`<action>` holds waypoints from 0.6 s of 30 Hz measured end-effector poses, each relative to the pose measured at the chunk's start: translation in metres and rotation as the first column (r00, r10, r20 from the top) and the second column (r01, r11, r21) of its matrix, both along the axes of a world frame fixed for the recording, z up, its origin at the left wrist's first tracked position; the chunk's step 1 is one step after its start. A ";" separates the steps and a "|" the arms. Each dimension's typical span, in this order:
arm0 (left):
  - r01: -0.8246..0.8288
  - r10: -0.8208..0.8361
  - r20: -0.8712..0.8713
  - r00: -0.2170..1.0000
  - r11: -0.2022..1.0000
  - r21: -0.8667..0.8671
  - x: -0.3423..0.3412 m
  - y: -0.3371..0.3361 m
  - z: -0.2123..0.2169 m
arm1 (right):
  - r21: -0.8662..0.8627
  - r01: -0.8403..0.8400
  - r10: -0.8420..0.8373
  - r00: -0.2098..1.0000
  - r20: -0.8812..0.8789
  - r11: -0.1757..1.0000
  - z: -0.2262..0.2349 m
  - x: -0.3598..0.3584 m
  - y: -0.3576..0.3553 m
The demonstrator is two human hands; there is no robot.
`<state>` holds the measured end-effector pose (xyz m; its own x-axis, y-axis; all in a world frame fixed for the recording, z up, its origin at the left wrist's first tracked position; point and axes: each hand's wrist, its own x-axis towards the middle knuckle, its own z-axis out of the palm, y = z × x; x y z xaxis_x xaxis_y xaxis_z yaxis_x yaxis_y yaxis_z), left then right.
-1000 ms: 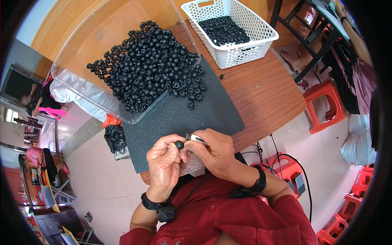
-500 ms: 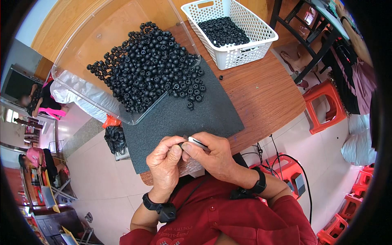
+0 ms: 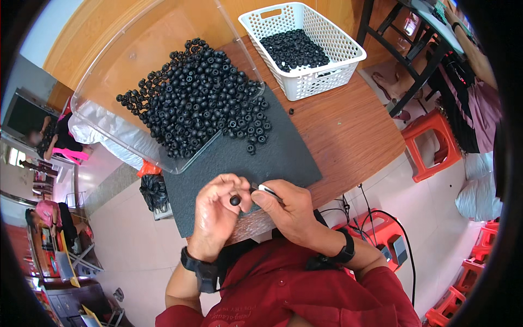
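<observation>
Loosely curled, my left hand [image 3: 217, 204] has a small black round piece [image 3: 235, 200] at its fingers, in front of the palm. My right hand [image 3: 289, 210] is closed round a small white-handled knife [image 3: 266, 189], whose short grey blade points toward my left fingers. Both hands are above the near edge of a dark grey mat [image 3: 283, 158]. Farther off, a large heap of black round pieces with holes [image 3: 190, 98] spills from a tilted clear plastic bin [image 3: 117, 143] onto the mat.
A white perforated basket [image 3: 327, 82] holding small black rings [image 3: 294, 49] stands at the back of the wooden table [image 3: 359, 136]. One loose black bit [image 3: 291, 111] lies near it. Red stools [image 3: 433, 141] and cables are at the right; other people are at both sides.
My left hand has moved apart from the knife and loosened, bringing the black piece into view. The right hand keeps the knife almost in place. The whole view has shifted slightly.
</observation>
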<state>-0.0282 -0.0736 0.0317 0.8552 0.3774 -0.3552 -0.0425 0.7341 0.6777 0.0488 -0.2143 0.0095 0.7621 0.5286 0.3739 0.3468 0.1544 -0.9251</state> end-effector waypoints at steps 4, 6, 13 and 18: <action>0.026 -0.002 -0.146 0.989 0.986 0.167 0.021 0.026 0.000 | -0.055 0.009 -0.010 1.000 -0.019 0.998 -0.001 0.007 -0.008; 0.091 0.021 -0.255 0.967 0.904 0.419 0.036 0.030 -0.002 | -0.045 0.008 -0.010 0.999 -0.033 0.999 0.000 0.010 -0.011; 0.270 0.248 -0.262 0.933 0.004 0.963 0.072 0.025 -0.025 | -0.053 0.007 -0.007 1.000 -0.012 0.999 0.001 0.014 -0.015; 0.338 0.257 -0.300 0.919 -0.114 0.934 0.075 0.028 -0.029 | -0.067 0.024 -0.023 1.000 0.015 0.997 -0.002 0.015 -0.014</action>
